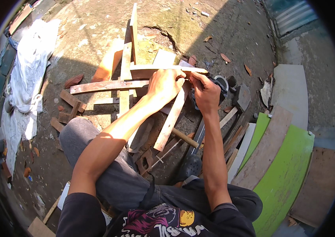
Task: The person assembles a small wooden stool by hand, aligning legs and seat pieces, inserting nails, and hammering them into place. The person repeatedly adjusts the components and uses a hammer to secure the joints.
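Observation:
My left hand point(166, 87) is closed, its fingers curled against the near face of a short wooden board point(144, 72). Close beside it, near the board's right end, my right hand point(207, 93) pinches with thumb and forefinger. Whatever is between the fingertips of both hands is too small to make out. Beneath the hands, a pale wooden strip point(171, 123) slants down toward my legs. A long upright-lying batten point(126, 79) and a reddish wooden strip point(110, 86) cross to the left of my left hand.
A wooden tool handle point(185, 137) and a handsaw point(145, 161) lie near my legs. A dark-headed hammer point(242, 97) and an open tin point(222, 82) are right of my hands. Green boards point(286, 177) lean at right; white sheeting point(29, 71) lies at left.

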`<state>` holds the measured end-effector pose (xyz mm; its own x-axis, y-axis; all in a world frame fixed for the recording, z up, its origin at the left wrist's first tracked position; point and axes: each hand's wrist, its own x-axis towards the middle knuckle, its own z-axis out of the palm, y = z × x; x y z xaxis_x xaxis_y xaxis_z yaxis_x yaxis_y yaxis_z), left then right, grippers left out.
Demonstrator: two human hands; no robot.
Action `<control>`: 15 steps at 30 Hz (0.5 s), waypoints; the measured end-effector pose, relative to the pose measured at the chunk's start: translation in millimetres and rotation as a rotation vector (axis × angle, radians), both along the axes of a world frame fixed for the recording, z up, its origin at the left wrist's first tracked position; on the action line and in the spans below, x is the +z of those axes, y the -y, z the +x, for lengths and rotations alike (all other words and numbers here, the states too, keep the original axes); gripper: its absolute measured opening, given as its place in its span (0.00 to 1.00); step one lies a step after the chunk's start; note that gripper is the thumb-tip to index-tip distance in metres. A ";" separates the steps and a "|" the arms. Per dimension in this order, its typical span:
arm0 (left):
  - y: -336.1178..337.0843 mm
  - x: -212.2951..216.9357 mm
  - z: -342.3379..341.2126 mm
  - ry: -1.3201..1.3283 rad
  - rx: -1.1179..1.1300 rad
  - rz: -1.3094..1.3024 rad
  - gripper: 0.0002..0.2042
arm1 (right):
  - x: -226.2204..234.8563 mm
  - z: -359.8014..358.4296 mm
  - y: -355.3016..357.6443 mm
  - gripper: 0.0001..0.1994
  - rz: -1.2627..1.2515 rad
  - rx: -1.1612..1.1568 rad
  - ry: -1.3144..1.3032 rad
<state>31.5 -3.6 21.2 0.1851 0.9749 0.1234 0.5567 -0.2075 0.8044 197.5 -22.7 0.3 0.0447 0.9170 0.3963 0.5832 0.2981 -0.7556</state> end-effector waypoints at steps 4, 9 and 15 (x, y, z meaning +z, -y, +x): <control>0.9 0.5 3.7 -0.007 -0.013 -0.005 0.13 | 3.3 2.0 -0.6 0.10 0.082 0.017 0.111; 0.2 4.2 5.3 -0.022 -0.034 -0.044 0.14 | 5.4 0.9 -3.1 0.07 0.101 0.028 0.107; 1.3 3.4 5.9 0.015 -0.028 -0.062 0.13 | 12.3 -0.2 -2.7 0.06 0.082 0.064 0.134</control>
<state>37.4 -4.9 24.6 0.2111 0.9753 0.0656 0.5393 -0.1722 0.8243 197.3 -20.0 12.6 -0.0711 0.8805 0.4686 0.6552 0.3955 -0.6437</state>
